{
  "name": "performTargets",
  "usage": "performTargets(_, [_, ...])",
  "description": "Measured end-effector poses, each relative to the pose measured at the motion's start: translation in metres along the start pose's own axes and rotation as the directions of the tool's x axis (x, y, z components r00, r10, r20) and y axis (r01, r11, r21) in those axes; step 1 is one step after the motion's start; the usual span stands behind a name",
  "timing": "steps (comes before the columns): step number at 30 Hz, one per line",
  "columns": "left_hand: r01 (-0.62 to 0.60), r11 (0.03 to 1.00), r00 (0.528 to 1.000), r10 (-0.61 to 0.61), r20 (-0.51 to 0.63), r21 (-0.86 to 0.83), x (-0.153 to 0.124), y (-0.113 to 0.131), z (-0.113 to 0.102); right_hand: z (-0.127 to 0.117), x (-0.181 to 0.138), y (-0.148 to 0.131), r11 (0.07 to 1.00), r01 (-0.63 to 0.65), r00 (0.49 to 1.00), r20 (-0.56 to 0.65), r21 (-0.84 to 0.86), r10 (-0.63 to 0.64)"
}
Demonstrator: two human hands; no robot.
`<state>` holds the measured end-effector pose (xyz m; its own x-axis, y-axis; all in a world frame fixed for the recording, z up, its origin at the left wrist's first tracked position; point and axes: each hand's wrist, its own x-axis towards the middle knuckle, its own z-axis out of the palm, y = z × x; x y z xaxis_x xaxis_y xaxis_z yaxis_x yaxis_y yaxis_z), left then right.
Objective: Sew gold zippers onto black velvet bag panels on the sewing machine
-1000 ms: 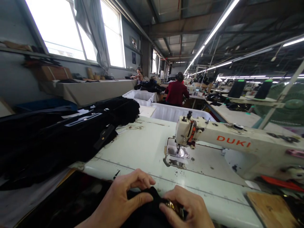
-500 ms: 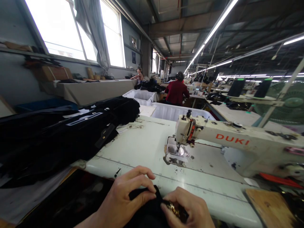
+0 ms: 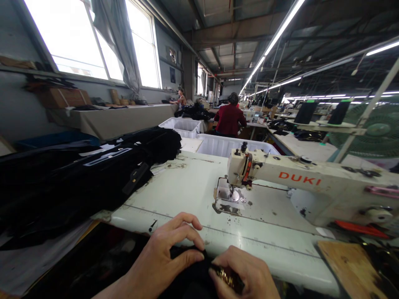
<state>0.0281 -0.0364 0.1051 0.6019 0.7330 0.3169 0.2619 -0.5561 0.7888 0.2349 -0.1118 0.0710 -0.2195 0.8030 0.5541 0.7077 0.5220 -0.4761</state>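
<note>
At the front edge of the sewing table point(image 3: 187, 182), my left hand point(image 3: 168, 249) pinches the top of a dark black cloth piece point(image 3: 195, 278) between thumb and fingertips. Close on its right, my right hand point(image 3: 249, 270) is closed, thumb against bent fingers, at the cloth's right edge. A shiny gold-and-black piece point(image 3: 228, 277) shows in its grip; its exact kind I cannot make out. The lower part of the cloth drops out of view. Beyond my hands stands a white sewing machine point(image 3: 299, 182) marked DUKI, with nothing under its needle.
Black garment pieces point(image 3: 93, 178) are heaped on the left. White plastic bins point(image 3: 237, 146) stand behind the table. A wooden board point(image 3: 346, 265) lies at the front right. Thread cones point(image 3: 305, 113) and a green fan point(image 3: 378, 128) are farther right. A person in dark red point(image 3: 230, 120) sits ahead.
The view has shifted slightly, so the machine and table appear a little farther left and up. Both hands keep their hold, with hardly any movement.
</note>
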Motion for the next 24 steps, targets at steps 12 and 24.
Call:
performTargets(12, [0.023, 0.995, 0.998, -0.018, 0.052, -0.093, -0.003, 0.008, 0.003, 0.003, -0.003, -0.001, 0.994, 0.090, 0.995, -0.036, -0.057, -0.092])
performTargets(24, [0.211, 0.964, 0.972, -0.189, 0.142, -0.160, 0.002, 0.007, 0.003, 0.008, -0.011, -0.001, 0.999, -0.012, 0.997, -0.071, 0.030, 0.014])
